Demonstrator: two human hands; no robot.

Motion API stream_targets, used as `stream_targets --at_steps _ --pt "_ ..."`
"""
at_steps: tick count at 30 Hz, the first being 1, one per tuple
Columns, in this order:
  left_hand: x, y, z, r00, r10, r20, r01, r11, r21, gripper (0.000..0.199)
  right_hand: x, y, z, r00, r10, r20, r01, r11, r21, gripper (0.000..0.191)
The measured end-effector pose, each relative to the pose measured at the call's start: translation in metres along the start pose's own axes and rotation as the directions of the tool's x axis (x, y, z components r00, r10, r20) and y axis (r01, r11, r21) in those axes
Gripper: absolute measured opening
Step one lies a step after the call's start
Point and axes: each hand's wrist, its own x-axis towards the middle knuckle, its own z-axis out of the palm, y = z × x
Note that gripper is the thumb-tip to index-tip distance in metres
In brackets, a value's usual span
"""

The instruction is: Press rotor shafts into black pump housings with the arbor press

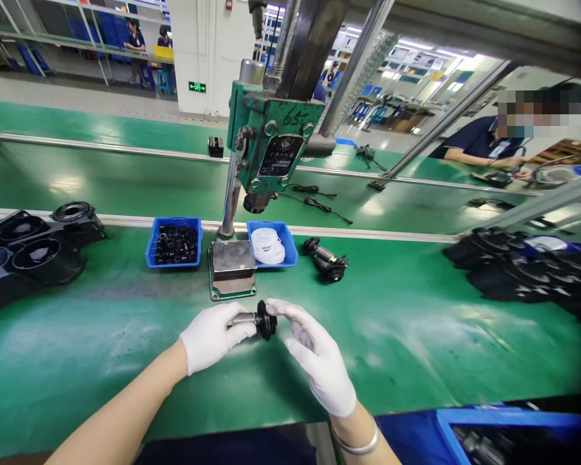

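My left hand [216,336], in a white glove, is closed round the silver shaft of a metal part with a black ringed end [266,321]. The part lies sideways above the green table, its black end pointing right. My right hand [314,352], gloved too, is beside that end with fingers stretched and thumb apart. Its fingertips are at the upper edge of the black rings; whether they touch I cannot tell. Just beyond the hands stands a green hand press [271,145] with a metal block [232,259] on its base.
Left of the press sits a blue bin of small black pieces [175,242]; right of it, a blue bin of white rings [272,244]. Several similar parts [326,259] lie beyond. Black housings [43,248] stand left, more black pieces [518,271] right. A co-worker [494,139] sits across.
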Motion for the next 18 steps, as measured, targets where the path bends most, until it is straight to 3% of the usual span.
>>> stream_targets --at_steps 5,10,18 --pt "0.000 -0.002 -0.001 1.000 0.026 -0.006 -0.026 1.000 -0.012 0.023 0.004 0.005 -0.013 0.991 -0.006 -0.133 0.015 0.998 0.063 0.033" --pt "0.000 0.001 -0.005 0.994 0.111 0.010 -0.112 0.989 0.096 0.019 0.009 0.017 -0.010 0.979 0.199 0.042 -0.197 0.980 -0.040 0.042" --pt "0.001 0.000 -0.003 0.950 0.293 0.111 -0.312 0.861 0.402 0.014 0.012 0.016 0.006 0.990 0.065 0.123 -0.034 0.971 -0.235 0.037"
